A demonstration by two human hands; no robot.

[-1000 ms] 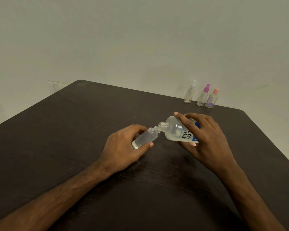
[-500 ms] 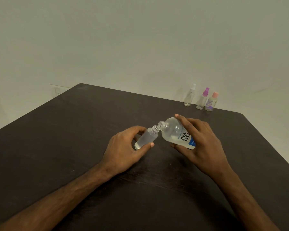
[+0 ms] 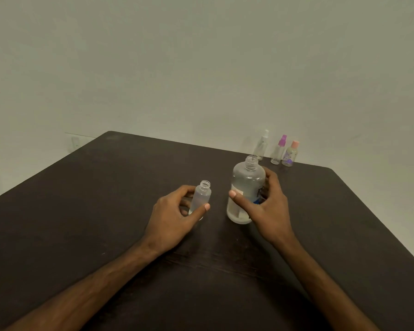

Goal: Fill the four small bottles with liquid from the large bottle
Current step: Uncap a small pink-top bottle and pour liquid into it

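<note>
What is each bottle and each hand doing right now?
Small bottle: upright, cap off, held.
Large bottle: upright, cap off, held.
White-capped spray bottle: standing, capped.
Purple-capped spray bottle: standing, capped.
Pink-capped bottle: standing, capped.
Left hand: gripping the small bottle.
Right hand: gripping the large bottle.

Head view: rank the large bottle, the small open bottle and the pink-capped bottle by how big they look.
1. Large bottle
2. Small open bottle
3. Pink-capped bottle, though it stands farther off, so it may match the open one.
</note>
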